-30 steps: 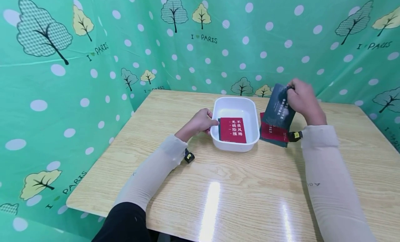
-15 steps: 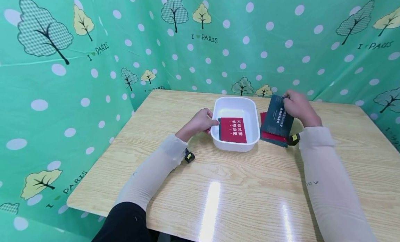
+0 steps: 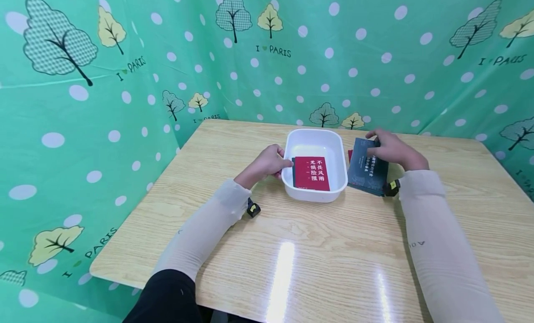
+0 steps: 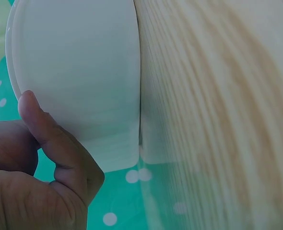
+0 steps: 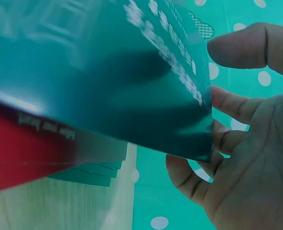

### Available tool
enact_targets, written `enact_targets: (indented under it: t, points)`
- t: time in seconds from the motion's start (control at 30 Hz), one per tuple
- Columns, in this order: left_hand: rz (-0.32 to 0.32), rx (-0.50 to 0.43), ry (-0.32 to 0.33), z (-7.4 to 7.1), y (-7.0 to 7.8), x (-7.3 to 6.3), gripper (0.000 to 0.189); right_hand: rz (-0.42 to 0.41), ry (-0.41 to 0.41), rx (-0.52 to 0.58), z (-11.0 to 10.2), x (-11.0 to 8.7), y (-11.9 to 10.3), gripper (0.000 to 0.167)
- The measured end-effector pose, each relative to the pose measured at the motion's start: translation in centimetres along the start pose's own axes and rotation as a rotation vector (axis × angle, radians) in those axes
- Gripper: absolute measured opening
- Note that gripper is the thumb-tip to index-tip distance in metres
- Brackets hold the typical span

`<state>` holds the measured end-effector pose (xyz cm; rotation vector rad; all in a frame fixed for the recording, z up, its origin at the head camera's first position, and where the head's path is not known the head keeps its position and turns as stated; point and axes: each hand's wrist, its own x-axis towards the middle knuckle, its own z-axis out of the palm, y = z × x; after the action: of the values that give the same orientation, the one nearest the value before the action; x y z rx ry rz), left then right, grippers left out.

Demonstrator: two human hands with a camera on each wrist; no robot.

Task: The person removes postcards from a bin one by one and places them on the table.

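Note:
My left hand point(image 3: 272, 161) grips the left rim of a white plastic tub point(image 3: 314, 196), thumb over the edge; in the left wrist view the fingers lie along the tub's outer wall point(image 4: 79, 57). A red card point(image 3: 311, 174) with white characters lies in the tub, over a dark blue one. To the tub's right, a glossy dark blue card point(image 3: 362, 167) with white print tops a small stack. My right hand point(image 3: 394, 149) is at its upper right edge. In the right wrist view the thumb point(image 5: 237, 48) stands off the card point(image 5: 108, 86) and the fingertips touch its edge.
Below the top card, a red card point(image 5: 31, 148) and several dark layers point(image 5: 93, 175) show. The wooden table point(image 3: 300, 249) runs up to a green patterned cloth point(image 3: 292, 72) at the back and left. Each wrist wears a small black camera point(image 3: 253, 208).
The right hand has lowered the dark blue card onto the stack, covering most of the red one, and its fingers have loosened. The left hand and tub have not moved.

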<state>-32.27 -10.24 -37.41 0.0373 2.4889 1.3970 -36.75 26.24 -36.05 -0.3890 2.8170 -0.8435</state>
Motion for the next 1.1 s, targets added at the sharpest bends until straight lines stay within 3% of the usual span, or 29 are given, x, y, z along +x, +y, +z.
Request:
enact_targets:
  t: [0.27, 0.73, 0.93, 1.1]
  points:
    - [-0.002, 0.006, 0.006, 0.0, 0.0, 0.0, 0.028, -0.009, -0.01, -0.053, 0.5, 0.3, 0.5, 0.069]
    - [0.006, -0.009, -0.01, -0.1, -0.2, 0.2, 0.029, 0.021, -0.121, -0.055, 1.1, 0.5, 1.2, 0.065]
    - [0.01, -0.006, -0.016, -0.2, -0.2, 0.1, 0.029, 0.005, -0.092, -0.113, 1.2, 0.6, 0.6, 0.061]
    - [0.014, -0.011, -0.019, -0.2, -0.2, 0.1, 0.029, -0.044, 0.001, -0.14, 1.3, 0.8, -1.2, 0.055]
